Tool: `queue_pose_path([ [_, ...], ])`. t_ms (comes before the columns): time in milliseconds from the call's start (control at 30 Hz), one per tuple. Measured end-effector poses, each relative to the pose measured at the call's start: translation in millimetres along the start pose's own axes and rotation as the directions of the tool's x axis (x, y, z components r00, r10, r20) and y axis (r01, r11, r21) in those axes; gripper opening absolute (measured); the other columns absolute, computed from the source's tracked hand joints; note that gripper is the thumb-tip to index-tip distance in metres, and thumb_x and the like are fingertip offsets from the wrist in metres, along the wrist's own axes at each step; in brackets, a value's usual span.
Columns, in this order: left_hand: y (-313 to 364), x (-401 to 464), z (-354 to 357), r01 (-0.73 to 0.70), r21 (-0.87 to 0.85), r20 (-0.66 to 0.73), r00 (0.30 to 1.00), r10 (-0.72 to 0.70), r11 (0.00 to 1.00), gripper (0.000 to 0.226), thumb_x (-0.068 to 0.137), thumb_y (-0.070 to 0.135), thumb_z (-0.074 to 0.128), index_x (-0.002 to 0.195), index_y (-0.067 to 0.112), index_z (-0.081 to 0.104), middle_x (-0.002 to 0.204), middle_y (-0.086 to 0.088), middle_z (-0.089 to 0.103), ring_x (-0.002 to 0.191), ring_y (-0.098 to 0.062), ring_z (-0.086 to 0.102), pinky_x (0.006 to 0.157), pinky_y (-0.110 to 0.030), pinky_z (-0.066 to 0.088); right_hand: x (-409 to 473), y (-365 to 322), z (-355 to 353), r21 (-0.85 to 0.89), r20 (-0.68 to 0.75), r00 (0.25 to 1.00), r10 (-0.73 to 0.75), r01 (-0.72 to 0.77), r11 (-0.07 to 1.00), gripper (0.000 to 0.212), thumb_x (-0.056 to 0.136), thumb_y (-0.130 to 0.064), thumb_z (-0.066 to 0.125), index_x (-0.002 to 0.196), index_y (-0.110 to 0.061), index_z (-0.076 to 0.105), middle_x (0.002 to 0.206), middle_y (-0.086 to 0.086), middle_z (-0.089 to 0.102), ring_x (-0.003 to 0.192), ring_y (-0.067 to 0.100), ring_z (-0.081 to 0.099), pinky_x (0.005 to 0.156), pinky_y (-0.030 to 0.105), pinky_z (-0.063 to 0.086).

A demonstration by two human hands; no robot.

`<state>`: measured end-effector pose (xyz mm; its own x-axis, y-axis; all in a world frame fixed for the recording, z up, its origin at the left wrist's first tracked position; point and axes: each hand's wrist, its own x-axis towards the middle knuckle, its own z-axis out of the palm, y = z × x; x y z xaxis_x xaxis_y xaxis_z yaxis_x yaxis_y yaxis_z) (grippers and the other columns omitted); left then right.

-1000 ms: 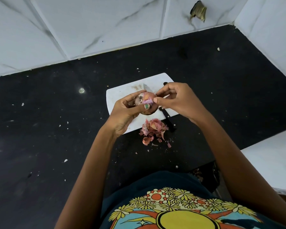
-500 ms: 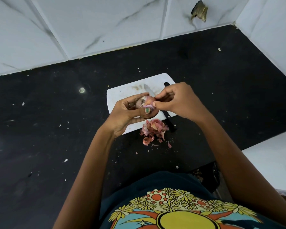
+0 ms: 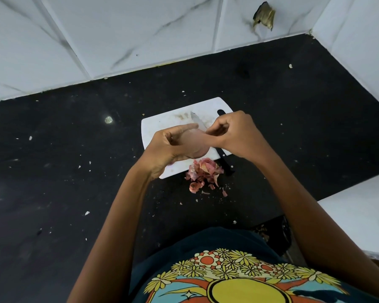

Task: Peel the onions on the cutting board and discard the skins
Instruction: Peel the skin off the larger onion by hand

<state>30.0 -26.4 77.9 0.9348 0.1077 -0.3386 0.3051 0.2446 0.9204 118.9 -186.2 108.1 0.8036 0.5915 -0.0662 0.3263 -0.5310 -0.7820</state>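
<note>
Above the white cutting board, my left hand grips a brownish onion from below and the left. My right hand has its thumb pressed along the onion's top, with the other fingers curled in just above it. Motion blurs the onion, so I cannot make out any loose skin between the fingers. A heap of pink and orange onion skins lies on the black counter just off the board's near edge.
A knife lies across the board, blade tip at the back and black handle hanging over the near edge beside the skins. White tiled walls close the back and right. A white ledge sits at the right front. Crumbs dot the counter.
The onion has turned in my left hand, so its pink peeled patch no longer shows. My right thumb has slid across its top and the fingers have curled in tighter.
</note>
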Motion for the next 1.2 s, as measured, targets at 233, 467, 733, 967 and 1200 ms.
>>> queue_pose_path([
  [233,-2.0,1.6,0.3,0.003,0.061,0.003,1.000,-0.003,0.998,0.050,0.076,-0.010,0.070,0.120,0.012,0.063,0.104,-0.008,0.069,0.086,-0.014,0.069,0.061,-0.018,0.053,-0.8,7.8,2.4,-0.054,-0.036,0.999,0.001,-0.003,0.999,0.012,0.079,-0.018,0.071,0.075,-0.007,0.074,0.068,0.001,0.071,0.066,0.012,0.067,0.068,0.033,0.055],
  [467,-2.2,3.7,1.6,-0.026,0.145,0.007,1.000,0.025,0.989,0.050,0.074,-0.008,0.073,0.118,0.013,0.064,0.096,-0.003,0.071,0.076,-0.005,0.068,0.061,-0.015,0.051,-1.8,1.4,0.8,-0.007,0.082,0.996,-0.026,0.026,1.000,0.018,0.073,-0.022,0.080,0.086,-0.011,0.074,0.075,-0.004,0.073,0.069,0.002,0.068,0.070,0.022,0.057],
  [733,-2.4,3.2,2.4,-0.037,0.161,0.025,0.999,0.033,0.986,0.052,0.074,-0.012,0.071,0.121,0.008,0.062,0.101,-0.007,0.070,0.081,-0.007,0.069,0.063,-0.016,0.052,1.1,1.9,2.7,-0.084,0.051,0.997,-0.060,0.064,0.994,0.003,0.075,-0.012,0.075,0.076,-0.009,0.075,0.068,-0.003,0.070,0.061,-0.001,0.063,0.057,0.010,0.049],
  [967,-4.5,3.1,-0.2,-0.032,0.159,0.027,0.999,0.028,0.987,0.051,0.075,-0.012,0.070,0.120,0.011,0.062,0.102,-0.003,0.070,0.084,-0.006,0.069,0.066,-0.017,0.053,1.1,5.7,-3.9,-0.014,0.113,0.993,-0.036,0.038,0.999,0.016,0.076,-0.026,0.078,0.086,-0.013,0.076,0.077,-0.006,0.072,0.070,0.002,0.066,0.064,0.014,0.053],
  [1200,-5.2,3.5,0.7,-0.031,0.155,0.029,0.999,0.027,0.987,0.052,0.073,-0.011,0.072,0.120,0.010,0.062,0.101,-0.004,0.071,0.083,-0.005,0.068,0.068,-0.017,0.053,1.1,5.6,0.3,0.019,0.111,0.993,-0.035,0.033,0.999,0.012,0.073,-0.014,0.080,0.082,-0.009,0.074,0.074,-0.003,0.072,0.065,0.002,0.067,0.061,0.011,0.052],
])
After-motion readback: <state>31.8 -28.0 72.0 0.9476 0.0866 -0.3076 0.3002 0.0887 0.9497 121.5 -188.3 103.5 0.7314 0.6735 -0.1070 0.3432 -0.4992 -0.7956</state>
